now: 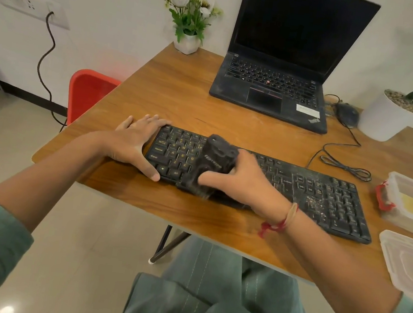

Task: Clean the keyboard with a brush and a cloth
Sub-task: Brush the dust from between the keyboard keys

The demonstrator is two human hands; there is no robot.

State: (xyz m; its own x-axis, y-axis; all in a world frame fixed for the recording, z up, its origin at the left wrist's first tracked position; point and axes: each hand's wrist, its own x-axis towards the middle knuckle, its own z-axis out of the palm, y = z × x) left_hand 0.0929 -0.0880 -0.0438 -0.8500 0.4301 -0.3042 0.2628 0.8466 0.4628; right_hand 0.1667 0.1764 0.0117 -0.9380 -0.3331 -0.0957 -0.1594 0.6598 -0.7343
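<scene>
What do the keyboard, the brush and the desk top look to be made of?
Keyboard: matte black plastic, printed keys, pale dust and crumbs on its right part.
Brush, in the right hand: dark body, probably plastic; blurred bristles at the near edge.
Desk top: smooth wood-grain, likely laminate.

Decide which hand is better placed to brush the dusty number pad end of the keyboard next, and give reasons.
Probably the right hand: it grips the brush on the keyboard, on the side nearer the debris. The left hand lies flat, bracing the far left end.
</scene>
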